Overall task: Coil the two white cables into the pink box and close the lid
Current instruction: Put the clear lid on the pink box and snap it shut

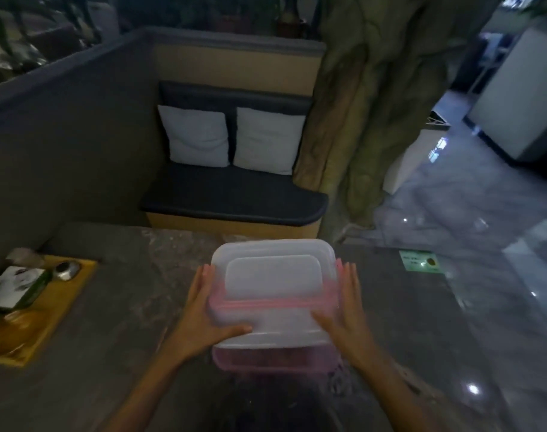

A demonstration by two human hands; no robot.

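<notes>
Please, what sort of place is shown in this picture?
Probably a restaurant or café booth: a padded bench with two white cushions faces a stone-look table, a yellow tray with small items sits on it, and a decorative tree trunk stands beside.

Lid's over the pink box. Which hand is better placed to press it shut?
Left, marginally. The left hand has its thumb lying further across the lid; the right hand mostly flanks its side. The pink box shows beneath.

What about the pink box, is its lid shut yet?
Not yet. The left hand and right hand hold the lid over the pink box, shifted off its near wall; blur hides whether any edge is seated.
</notes>
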